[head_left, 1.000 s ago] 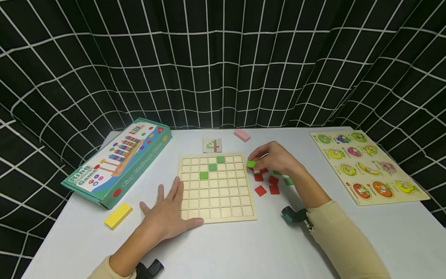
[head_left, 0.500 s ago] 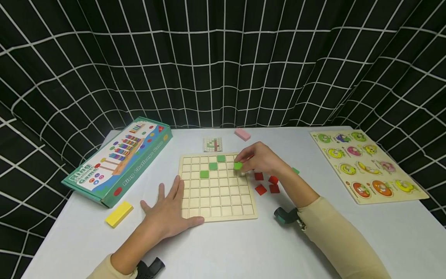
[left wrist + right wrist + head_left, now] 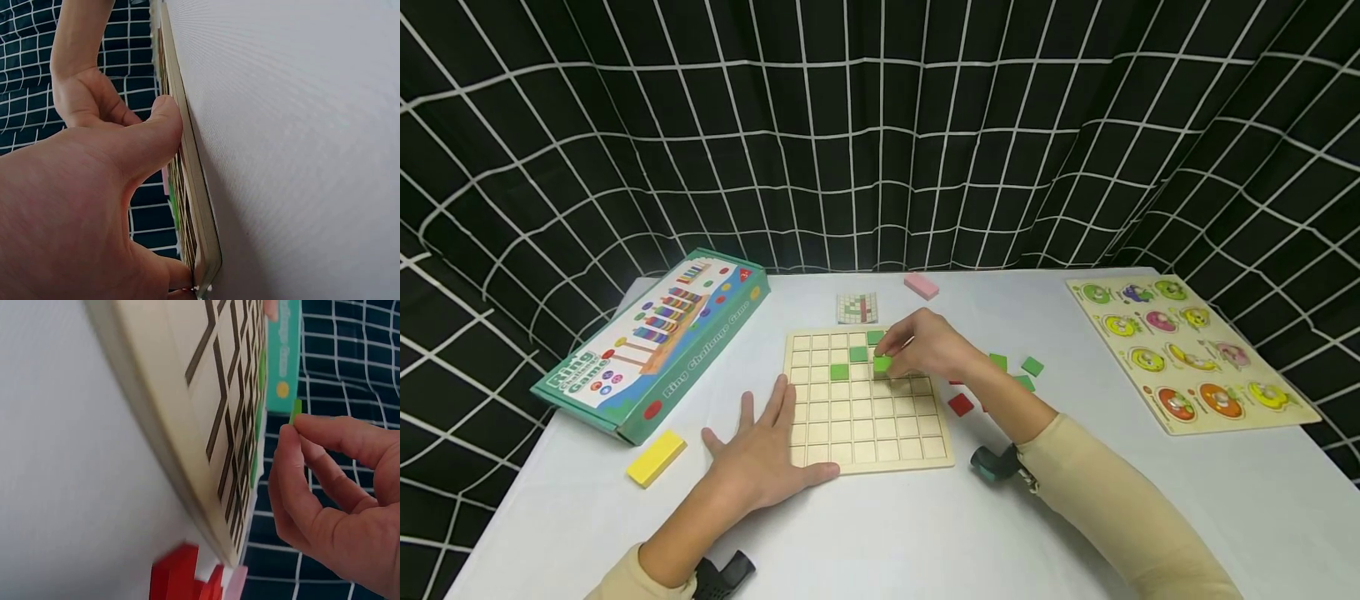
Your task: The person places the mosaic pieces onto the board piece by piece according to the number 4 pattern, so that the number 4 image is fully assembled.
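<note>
Right hand (image 3: 925,350) pinches a small green square tile (image 3: 882,363) over the upper middle of the pale wooden grid board (image 3: 865,450); left hand (image 3: 765,454) rests flat, fingers straight, on the board's front-left corner.

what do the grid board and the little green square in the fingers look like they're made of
Grid board: looks like pale unpainted wood, matt; the right wrist view shows a thick light edge and dark grooves between cells. Green square, pinched by the right hand: thin and flat, probably wood with a solid matt green coat; plastic cannot be ruled out. The left hand lies flat at the board's edge.
</note>
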A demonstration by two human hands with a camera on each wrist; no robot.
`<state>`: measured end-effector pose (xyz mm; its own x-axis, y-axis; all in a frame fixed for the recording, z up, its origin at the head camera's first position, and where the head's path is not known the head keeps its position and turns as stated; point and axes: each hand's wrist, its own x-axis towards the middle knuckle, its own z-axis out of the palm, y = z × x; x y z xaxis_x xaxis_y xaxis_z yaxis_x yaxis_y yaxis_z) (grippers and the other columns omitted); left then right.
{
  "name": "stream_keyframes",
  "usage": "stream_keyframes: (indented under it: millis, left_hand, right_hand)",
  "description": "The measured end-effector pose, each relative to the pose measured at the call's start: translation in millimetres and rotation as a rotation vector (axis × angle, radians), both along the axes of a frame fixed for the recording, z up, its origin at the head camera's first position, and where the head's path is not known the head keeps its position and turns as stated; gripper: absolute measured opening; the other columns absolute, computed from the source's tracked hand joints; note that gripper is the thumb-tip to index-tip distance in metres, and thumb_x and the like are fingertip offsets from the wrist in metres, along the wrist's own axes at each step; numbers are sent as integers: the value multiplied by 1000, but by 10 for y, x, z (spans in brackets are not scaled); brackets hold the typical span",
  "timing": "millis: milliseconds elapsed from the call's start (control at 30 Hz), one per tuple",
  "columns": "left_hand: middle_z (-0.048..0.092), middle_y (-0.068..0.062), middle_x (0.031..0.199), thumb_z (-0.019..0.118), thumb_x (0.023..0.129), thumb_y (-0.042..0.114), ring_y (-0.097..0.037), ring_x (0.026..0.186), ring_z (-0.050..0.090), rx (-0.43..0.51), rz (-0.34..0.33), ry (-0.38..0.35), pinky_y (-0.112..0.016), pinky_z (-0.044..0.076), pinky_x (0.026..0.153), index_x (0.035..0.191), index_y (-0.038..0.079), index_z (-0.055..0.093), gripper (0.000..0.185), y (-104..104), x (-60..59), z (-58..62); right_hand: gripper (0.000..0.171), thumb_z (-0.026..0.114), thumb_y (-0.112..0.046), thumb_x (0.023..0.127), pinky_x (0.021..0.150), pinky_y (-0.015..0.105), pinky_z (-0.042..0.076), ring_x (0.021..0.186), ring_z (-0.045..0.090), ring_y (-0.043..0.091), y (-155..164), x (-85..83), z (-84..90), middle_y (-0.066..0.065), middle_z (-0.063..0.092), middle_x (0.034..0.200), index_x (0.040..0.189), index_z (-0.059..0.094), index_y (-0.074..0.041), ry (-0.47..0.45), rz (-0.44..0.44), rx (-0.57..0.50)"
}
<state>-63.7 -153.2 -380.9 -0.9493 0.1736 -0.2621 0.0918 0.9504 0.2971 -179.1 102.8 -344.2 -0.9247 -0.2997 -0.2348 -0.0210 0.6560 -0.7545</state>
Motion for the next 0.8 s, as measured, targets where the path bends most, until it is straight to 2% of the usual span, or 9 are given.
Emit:
stream_keyframes:
  millis: [400, 800]
  left_hand:
    - [6, -13, 176, 69, 80, 79, -56, 157, 8, 11, -41, -71, -94, 7, 101, 167, 5, 13, 127, -86, -40, 75]
    - [5, -13, 177, 70, 82, 75, -55, 158, 7, 24, -57, -85, -94, 5, 101, 167, 5, 13, 124, -113, -58, 86]
  right_hand:
    - [27, 81, 4, 74, 74, 26, 53, 89, 64, 16, -326, 37, -32, 2, 74, 90, 96, 83, -11, -8, 87, -4]
    - [25, 86, 4, 74, 74, 25, 53, 84, 63, 15, -601, 30, -30, 0, 71, 86, 92, 80, -12, -9, 116, 56]
